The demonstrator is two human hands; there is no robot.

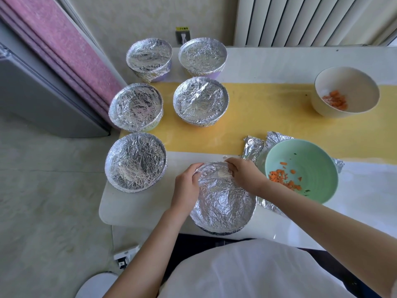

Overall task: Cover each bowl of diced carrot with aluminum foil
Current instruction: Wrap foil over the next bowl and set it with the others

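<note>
White table, yellow runner lengthwise across the middle. Five foil-covered bowls along the left edge, paired toward the far-left corner, one alone nearer, all wrapped tight. Sixth bowl at the near edge, crinkled foil already over the mouth and crimped round most of the rim. Green bowl just right of it, uncovered, set on a loose foil sheet, diced carrot inside. Cream bowl toward the far-right corner, uncovered, also holding carrot. Left hand at the sixth bowl's far-left rim, fingers curled, pinching foil down. Right hand at the far rim, fingertips pinching the foil. Foil judged thin, light, crease-holding and easily torn: best taken at its edge and folded under the rim. Bowls judged rigid and steady.
</note>
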